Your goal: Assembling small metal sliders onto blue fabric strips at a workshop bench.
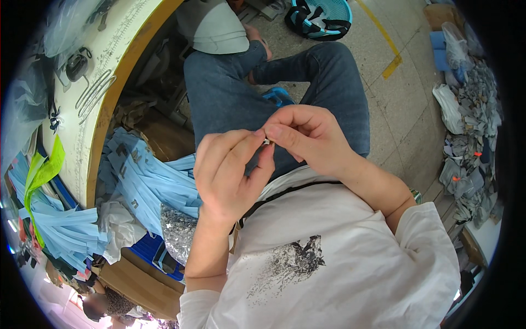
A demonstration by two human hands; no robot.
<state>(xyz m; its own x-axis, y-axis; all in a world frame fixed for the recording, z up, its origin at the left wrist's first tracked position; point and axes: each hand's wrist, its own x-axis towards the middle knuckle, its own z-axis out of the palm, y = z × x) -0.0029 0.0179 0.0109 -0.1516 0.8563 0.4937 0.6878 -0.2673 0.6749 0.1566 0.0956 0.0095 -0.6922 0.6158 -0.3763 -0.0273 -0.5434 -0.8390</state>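
Over my lap, my left hand (229, 171) and my right hand (313, 137) meet at the fingertips. Between them sits a small shiny, silvery piece (267, 141), mostly covered by the fingers. Its kind is too small to make out. The left thumb and fingers pinch it from one side. On the other side, the right thumb and forefinger close in a pinch right against it, the remaining right fingers curled.
A white table with a curved brown edge (104, 123) stands at the left, with bent metal wire (94, 94) on it. Light blue fabric strips (143, 178) hang below. A turquoise basket (329, 12) stands ahead on the floor. Grey scraps (472, 137) are heaped at the right.
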